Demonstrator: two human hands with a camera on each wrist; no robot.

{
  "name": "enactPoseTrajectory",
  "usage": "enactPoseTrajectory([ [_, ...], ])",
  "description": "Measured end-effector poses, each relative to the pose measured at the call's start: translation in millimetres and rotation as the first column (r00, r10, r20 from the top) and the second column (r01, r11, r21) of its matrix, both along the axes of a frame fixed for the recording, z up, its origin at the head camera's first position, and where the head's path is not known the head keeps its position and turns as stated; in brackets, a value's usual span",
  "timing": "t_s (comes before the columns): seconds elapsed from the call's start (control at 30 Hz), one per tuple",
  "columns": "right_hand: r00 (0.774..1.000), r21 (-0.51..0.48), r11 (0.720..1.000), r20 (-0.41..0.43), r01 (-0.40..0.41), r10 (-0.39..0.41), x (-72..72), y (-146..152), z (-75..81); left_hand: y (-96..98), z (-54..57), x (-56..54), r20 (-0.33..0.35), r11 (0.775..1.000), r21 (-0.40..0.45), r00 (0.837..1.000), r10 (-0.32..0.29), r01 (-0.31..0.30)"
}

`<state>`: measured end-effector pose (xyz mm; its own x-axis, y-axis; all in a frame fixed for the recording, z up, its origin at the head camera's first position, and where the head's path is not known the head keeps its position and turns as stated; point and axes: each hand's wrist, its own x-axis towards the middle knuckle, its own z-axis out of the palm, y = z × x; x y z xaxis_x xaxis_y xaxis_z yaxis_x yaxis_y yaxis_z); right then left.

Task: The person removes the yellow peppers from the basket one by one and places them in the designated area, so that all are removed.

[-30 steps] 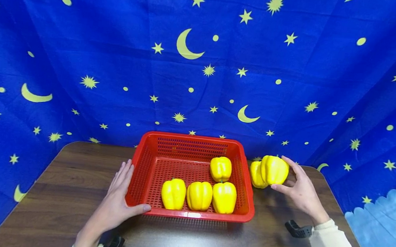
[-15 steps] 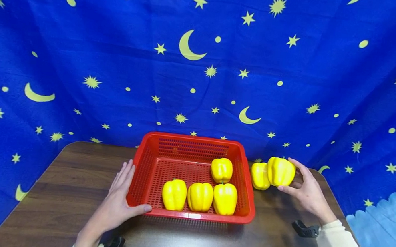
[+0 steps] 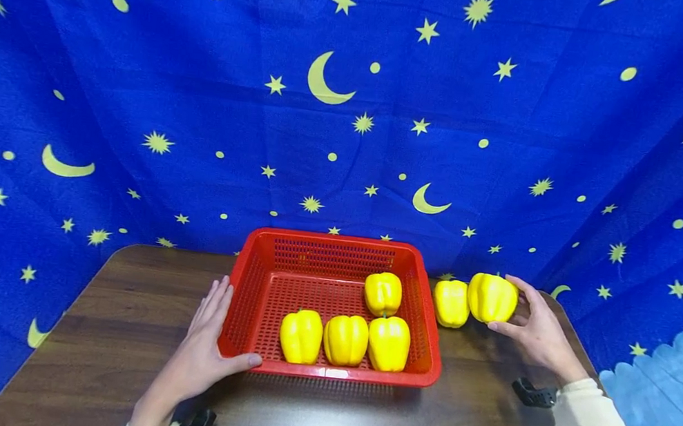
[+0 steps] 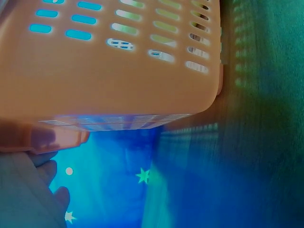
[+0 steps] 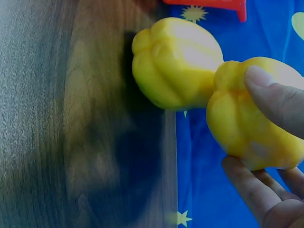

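Observation:
My right hand (image 3: 547, 335) pinches a yellow bell pepper (image 3: 492, 298) between thumb and fingers, at the right of the table. Just left of it, another yellow bell pepper (image 3: 451, 303) sits outside the red basket (image 3: 347, 240). The right wrist view shows the held pepper (image 5: 251, 114) overlapping its neighbour (image 5: 175, 61); whether they touch I cannot tell. Several yellow peppers lie inside the basket: a front row, with a pepper (image 3: 345, 340) in its middle, and one (image 3: 382, 294) behind. Straight fingers of my left hand (image 3: 196, 350) touch the basket's left side, thumb on the front rim.
The wooden table (image 3: 307, 421) extends in front of the basket and to both sides. A blue curtain (image 3: 205, 87) with stars and moons hangs close behind. Light-blue cloth (image 3: 667, 386) hangs beyond the right edge.
My right hand has moved rightward with the held pepper, and more of the pepper beside it now shows. The left hand and basket have stayed put.

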<state>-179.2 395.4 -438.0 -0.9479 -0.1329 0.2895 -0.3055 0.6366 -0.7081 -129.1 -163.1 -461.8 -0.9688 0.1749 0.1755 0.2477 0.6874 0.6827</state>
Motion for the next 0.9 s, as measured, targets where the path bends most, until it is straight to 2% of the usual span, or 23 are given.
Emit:
enactPoseTrajectory([
  [0.33,0.999,0.017,1.000,0.045,0.021,-0.022,-1.7,9.5,-7.5,-0.4,-0.4,0.7,-0.004,1.000,0.006,1.000,-0.001,0.001],
  [0.63,0.997,0.082,0.996,0.065,0.040,-0.045,-5.3,15.6,-15.4,0.7,-2.8,1.3,-0.011,1.000,0.017,1.000,-0.002,0.003],
  [0.9,0.996,0.187,0.981,0.061,0.060,-0.072,-10.5,17.4,-23.4,0.3,-1.0,1.2,-0.016,1.000,0.008,1.000,0.005,-0.005],
])
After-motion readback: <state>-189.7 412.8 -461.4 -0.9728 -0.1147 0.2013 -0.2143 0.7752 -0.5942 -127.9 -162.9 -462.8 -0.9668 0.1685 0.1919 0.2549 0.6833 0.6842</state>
